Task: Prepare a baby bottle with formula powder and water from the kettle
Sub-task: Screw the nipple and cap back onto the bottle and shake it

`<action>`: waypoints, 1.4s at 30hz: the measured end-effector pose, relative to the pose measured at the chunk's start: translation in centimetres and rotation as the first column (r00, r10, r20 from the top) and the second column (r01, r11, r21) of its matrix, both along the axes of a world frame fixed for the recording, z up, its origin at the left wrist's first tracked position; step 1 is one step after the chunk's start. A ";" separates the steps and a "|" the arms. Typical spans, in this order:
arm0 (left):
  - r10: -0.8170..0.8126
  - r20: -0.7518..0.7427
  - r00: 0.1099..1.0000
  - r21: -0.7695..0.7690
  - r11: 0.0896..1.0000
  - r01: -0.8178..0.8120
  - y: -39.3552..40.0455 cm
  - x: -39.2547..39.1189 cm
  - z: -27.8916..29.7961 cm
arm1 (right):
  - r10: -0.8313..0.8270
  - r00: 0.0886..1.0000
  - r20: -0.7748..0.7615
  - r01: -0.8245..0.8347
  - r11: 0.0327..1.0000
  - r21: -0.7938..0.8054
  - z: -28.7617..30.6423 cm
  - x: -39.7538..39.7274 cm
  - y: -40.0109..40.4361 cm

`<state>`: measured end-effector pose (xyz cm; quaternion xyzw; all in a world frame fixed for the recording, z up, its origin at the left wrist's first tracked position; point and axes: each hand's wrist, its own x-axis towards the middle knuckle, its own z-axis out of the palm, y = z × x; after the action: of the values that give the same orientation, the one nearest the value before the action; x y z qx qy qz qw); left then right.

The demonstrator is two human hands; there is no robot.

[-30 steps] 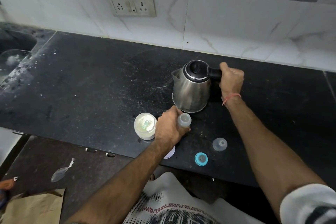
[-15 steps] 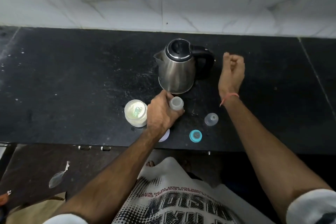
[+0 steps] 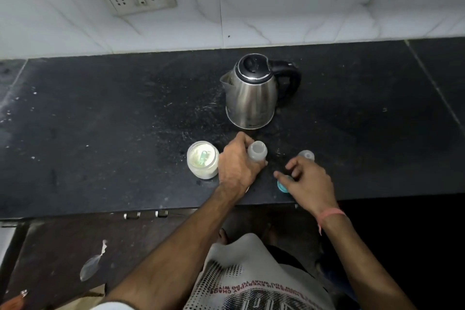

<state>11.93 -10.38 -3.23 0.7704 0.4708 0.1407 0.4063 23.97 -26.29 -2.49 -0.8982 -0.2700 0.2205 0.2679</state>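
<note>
Bottle (image 3: 257,152) is standing upright and uncapped on the bench (image 3: 100,121), just in front of the kettle (image 3: 251,93), with the left hand (image 3: 236,166) wrapping its fingers around the translucent body. In the head view, the right hand (image 3: 305,181) is hovering right of the bottle with fingers loosely spread, holding nothing, its fingertips reaching down over the teal ring cap (image 3: 281,185); whether they are touching it I cannot tell. A clear domed cover (image 3: 306,155) is sitting just beyond that hand. Left of the bottle, the open formula jar (image 3: 202,162) is showing pale powder with a small greenish scoop half buried in it.

Judging from this, the open mouth is the risk: a nudge from either wrist could be tipping the light plastic bottle and spilling whatever is inside. The kettle is smooth brushed steel with a black lid and handle; the bench is dark, matte and speckled with powder.
</note>
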 end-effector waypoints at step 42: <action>0.075 0.010 0.997 0.060 0.995 -0.076 -1.5 0.1 -1.9 | 0.360 0.924 0.127 -0.381 0.865 0.325 1.3 0.6 6.0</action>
<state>12.02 -11.93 -5.13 0.7635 0.4934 0.1733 0.3790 24.56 -20.26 -1.23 -0.7752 -0.4799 0.1892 0.3647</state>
